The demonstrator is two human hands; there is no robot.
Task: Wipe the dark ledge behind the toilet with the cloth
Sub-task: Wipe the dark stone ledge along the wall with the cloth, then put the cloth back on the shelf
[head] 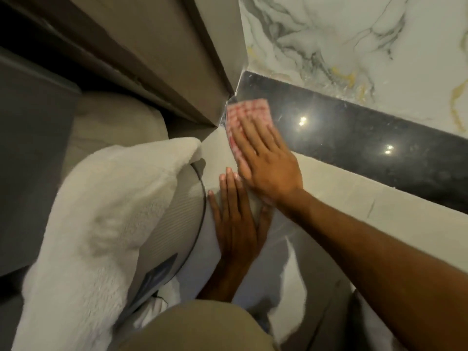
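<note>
A glossy dark ledge [354, 140] runs diagonally from the centre top to the right edge, below a marbled white wall. A red-and-white checked cloth [243, 112] lies at the ledge's left end, hanging over its front edge. My right hand [266, 160] lies flat on the cloth, fingers spread, pressing it down. My left hand [235, 224] rests flat with fingers together on the pale surface below the ledge, partly under my right wrist.
A white fluffy towel [96, 224] drapes over a grey ribbed round object [172, 224] at the left. Beige wall panels [177, 46] meet the ledge at the corner. Marbled wall [354, 34] rises behind the ledge. My knee in beige fabric [197, 328] is at the bottom.
</note>
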